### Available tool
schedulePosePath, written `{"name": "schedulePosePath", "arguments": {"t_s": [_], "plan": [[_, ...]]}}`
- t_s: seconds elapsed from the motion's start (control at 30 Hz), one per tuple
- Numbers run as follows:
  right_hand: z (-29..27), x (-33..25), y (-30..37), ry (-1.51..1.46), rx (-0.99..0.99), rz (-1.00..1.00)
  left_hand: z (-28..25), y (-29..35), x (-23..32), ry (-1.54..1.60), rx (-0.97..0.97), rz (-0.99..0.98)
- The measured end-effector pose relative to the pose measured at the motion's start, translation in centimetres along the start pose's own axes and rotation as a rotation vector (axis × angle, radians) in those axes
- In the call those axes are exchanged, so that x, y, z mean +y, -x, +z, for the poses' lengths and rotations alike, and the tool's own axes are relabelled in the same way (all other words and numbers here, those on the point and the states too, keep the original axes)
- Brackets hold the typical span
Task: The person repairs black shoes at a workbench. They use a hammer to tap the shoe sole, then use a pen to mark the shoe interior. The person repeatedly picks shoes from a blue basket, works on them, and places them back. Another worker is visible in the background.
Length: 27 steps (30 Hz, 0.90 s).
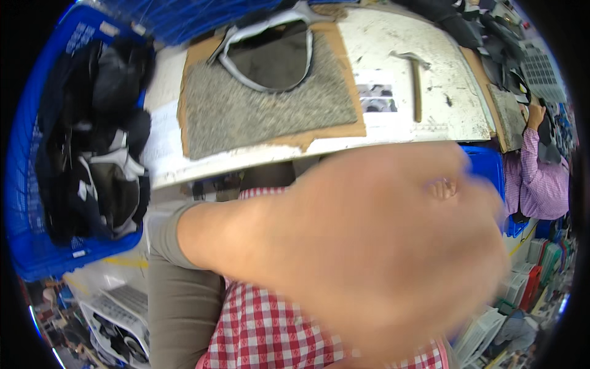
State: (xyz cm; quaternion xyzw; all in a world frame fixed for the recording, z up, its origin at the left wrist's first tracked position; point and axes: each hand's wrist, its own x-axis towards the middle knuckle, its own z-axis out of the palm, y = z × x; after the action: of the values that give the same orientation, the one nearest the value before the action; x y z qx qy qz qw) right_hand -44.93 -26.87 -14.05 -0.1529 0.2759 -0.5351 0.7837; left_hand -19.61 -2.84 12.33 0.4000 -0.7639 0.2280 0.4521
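Observation:
My left hand (381, 246) fills the middle of the view, very close and smeared by motion, with a ring (444, 188) on one finger. Its arm comes in from the left in a grey-brown sleeve (184, 307). The fingers are too blurred to read, and whether they hold anything is hidden. My right hand does not show. Beyond the hand, a dark piece with a pale grey rim (270, 56), open like a pouch, lies on a grey fuzzy mat (264, 117) over cardboard (344, 49). A hammer (417, 86) rests to the mat's right.
A blue crate (24, 203) of black pieces with pale edging (110, 184) stands at the left. Another blue crate (178, 18) borders the back of the white table (455, 61). At the right, a person in a checked shirt (544, 184) works beside dark pieces.

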Motion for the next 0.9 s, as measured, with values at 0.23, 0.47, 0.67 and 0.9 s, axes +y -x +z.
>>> {"name": "schedulePosePath", "arguments": {"t_s": [0.23,0.47,0.67,0.9], "plan": [[3.2,2.8,0.6,0.477,-0.117,-0.190,3.6,11.8,-17.3,-0.318,-0.570,-0.790],[9.0,5.5,-5.2,1.484,-0.457,-0.911,2.4,23.1,-19.5,-0.614,-0.577,-0.828],[11.4,8.7,-11.2,1.597,-0.529,-0.913,3.1,23.5,-20.8,-0.577,-0.297,-1.045],[9.9,9.2,-11.8,1.516,-0.509,-0.936,4.3,24.4,-21.1,-0.599,-0.226,-1.100]]}}
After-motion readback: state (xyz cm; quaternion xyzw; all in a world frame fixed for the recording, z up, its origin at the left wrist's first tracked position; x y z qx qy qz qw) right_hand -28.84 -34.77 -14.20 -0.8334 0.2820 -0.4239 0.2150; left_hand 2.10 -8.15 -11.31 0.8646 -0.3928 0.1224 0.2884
